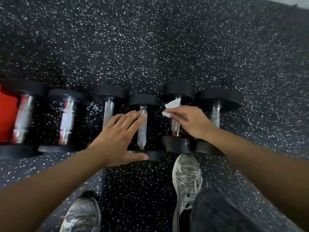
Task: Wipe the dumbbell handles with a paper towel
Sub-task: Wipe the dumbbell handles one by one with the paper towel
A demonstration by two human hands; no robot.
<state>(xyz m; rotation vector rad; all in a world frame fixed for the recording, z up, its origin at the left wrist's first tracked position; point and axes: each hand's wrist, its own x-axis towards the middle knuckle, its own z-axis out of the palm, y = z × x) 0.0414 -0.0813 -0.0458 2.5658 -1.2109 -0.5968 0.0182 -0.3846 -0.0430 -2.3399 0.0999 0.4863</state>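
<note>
Head view: you are looking straight down at a row of six dumbbells lying side by side on the black speckled rubber floor (pixel 150 47), handles running 12 to 6 o'clock.

Your left hand (pixel 120 133) is reaching in from 7 o'clock with fingers straight and spread, gripping nothing. Its fingertips (pixel 133 113) are lying across the upper part of the fourth dumbbell handle (pixel 142 129), counting from 9 o'clock; whether they are actually touching the steel is not resolvable through the motion blur. The thumb is pointing toward 3 o'clock, over the near head of that dumbbell.

Your right hand (pixel 189 121) is coming in from 4 o'clock and is pinching a crumpled white paper towel (pixel 172 108) between thumb and fingers. The towel is sitting at the top of the fifth dumbbell handle (pixel 175 127), just under its far head; contact with the handle cannot be confirmed.

Sixth dumbbell handle (pixel 215 116) is lying just beside your right wrist, toward 3 o'clock. Third dumbbell handle (pixel 108 111) is partly hidden behind your left fingers. Two thicker handles are lying toward 9 o'clock, with a red object (pixel 7 118) at the frame edge beyond them.

Your two grey sneakers (pixel 186 178) are standing at 6 o'clock, the right toe touching or nearly touching the near dumbbell heads.
</note>
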